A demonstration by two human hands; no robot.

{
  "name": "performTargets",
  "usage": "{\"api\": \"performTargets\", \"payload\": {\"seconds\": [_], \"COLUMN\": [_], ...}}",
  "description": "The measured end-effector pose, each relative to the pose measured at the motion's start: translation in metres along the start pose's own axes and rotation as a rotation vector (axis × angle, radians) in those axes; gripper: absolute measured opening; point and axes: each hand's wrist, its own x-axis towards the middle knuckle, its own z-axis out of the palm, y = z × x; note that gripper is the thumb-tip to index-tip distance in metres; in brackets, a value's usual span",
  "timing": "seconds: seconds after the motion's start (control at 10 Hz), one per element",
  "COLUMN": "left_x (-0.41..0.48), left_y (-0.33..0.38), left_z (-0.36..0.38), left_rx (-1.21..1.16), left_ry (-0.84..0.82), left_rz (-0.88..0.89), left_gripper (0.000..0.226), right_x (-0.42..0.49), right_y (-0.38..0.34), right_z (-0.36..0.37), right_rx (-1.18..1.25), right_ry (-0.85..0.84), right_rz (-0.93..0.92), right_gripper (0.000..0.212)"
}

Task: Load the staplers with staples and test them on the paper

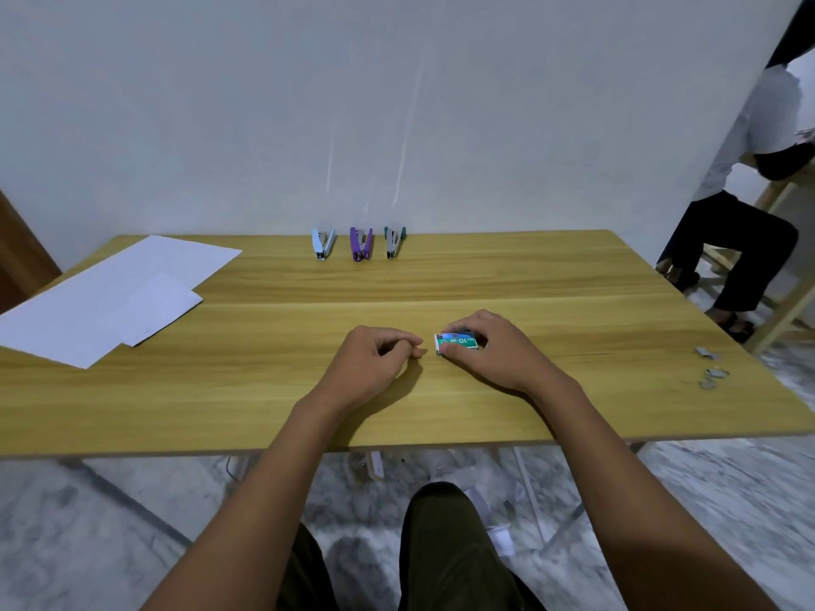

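Note:
Three staplers stand in a row at the table's far edge: a light blue stapler [323,244], a purple stapler [360,243] and a grey and teal stapler [394,242]. White paper [110,293] lies at the far left, with a smaller sheet [158,308] on top. My right hand [494,350] grips a small green staple box [456,342] that rests on the wooden table [529,275]. My left hand [375,363] sits just left of the box, fingers curled, thumb and forefinger pinched; I cannot tell if it holds anything.
Loose strips of staples [711,368] lie near the table's right edge. A seated person [745,205] is on a wooden stool at the far right. A white wall rises right behind the staplers. Scraps of paper lie on the marble floor under the table.

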Motion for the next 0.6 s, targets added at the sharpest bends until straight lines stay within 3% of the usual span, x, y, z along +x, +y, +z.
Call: {"api": "performTargets", "payload": {"seconds": [0.6], "left_x": [-0.028], "left_y": [0.007], "left_z": [-0.005], "left_rx": [-0.232], "left_ry": [0.127], "left_rz": [-0.011], "left_gripper": [0.029], "right_x": [-0.04], "right_y": [-0.03], "right_z": [0.012], "right_rx": [-0.028], "right_ry": [0.041], "right_rz": [0.003], "right_gripper": [0.037]}}
